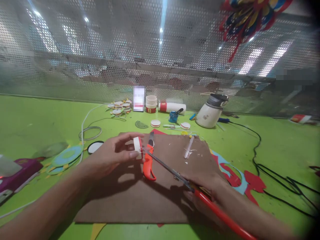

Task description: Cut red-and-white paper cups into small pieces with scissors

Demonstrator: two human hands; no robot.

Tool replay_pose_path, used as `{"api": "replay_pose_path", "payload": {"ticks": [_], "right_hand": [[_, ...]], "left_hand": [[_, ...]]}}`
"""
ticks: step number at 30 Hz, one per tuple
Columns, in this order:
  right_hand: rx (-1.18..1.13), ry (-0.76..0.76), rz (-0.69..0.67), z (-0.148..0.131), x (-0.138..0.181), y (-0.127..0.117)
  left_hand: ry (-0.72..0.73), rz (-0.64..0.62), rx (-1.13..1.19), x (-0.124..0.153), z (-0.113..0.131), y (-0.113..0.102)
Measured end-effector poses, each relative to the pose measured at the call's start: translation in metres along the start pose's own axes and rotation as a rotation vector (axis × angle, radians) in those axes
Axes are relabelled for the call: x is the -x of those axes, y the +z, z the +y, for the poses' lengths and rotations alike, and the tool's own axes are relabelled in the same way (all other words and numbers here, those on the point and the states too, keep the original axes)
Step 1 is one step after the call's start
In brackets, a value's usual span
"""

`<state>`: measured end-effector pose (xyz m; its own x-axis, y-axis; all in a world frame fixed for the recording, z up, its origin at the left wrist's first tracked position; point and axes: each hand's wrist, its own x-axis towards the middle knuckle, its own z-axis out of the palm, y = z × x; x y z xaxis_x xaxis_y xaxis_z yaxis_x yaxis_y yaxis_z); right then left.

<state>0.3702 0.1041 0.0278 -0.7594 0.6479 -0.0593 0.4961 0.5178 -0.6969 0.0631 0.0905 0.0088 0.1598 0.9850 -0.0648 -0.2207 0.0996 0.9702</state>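
Observation:
My left hand (117, 151) pinches a small white round disc (137, 145) with a red face, held on edge above a brown cardboard sheet (120, 203). My right hand (207, 190) is closed around a red-handled tool (172, 170) with long, slim metal jaws. The tool's tip meets the red side of the disc, where thin clear strands show. Below them an orange-handled knife (149, 163) lies on the cardboard, blade pointing away. A clear stick (189, 147) with white scraps lies to the right on the same sheet.
Behind the cardboard stand a phone (139, 99), paper cups (151, 104), a blue pot (173, 116) and a white jug (209, 111). Red and blue cut-outs (253, 183) lie right, near a black cable (260, 143). A purple power strip (21, 173) sits left.

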Motion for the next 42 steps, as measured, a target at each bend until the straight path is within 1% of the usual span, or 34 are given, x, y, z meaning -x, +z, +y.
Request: {"api": "replay_pose_path", "payload": {"ticks": [3, 6, 9, 12, 15, 21, 26, 29, 33, 36, 42], "right_hand": [[0.093, 0.011, 0.04, 0.001, 0.001, 0.004], [0.227, 0.049, 0.071, 0.005, 0.004, 0.007], [0.332, 0.107, 0.08, 0.008, 0.007, 0.007], [0.402, 0.129, 0.06, 0.009, 0.009, 0.008], [0.475, 0.077, 0.081, 0.008, 0.01, 0.008], [0.6, -0.134, 0.292, 0.014, 0.014, 0.01], [0.706, -0.23, 0.412, 0.021, 0.016, 0.014], [0.734, -0.26, 0.443, 0.021, 0.016, 0.016], [0.73, -0.271, 0.428, 0.022, 0.016, 0.016], [0.711, -0.248, 0.383, 0.026, 0.017, 0.018], [0.641, -0.209, 0.384, 0.033, 0.02, 0.024]], "left_hand": [[0.014, 0.013, -0.024, 0.002, 0.001, 0.002], [0.051, -0.011, -0.072, 0.003, 0.001, 0.001], [0.104, -0.039, -0.142, 0.003, 0.001, -0.003], [0.14, -0.033, -0.174, 0.003, 0.002, -0.003], [0.173, -0.026, -0.196, 0.004, 0.004, 0.001], [0.235, -0.001, -0.231, 0.006, 0.005, 0.008], [0.248, -0.037, -0.22, 0.007, 0.004, 0.006], [0.243, -0.063, -0.2, 0.006, 0.003, 0.005], [0.241, -0.064, -0.184, 0.005, 0.002, 0.004], [0.245, -0.068, -0.194, 0.005, 0.001, 0.003], [0.259, -0.083, -0.204, 0.005, 0.001, 0.002]]}}
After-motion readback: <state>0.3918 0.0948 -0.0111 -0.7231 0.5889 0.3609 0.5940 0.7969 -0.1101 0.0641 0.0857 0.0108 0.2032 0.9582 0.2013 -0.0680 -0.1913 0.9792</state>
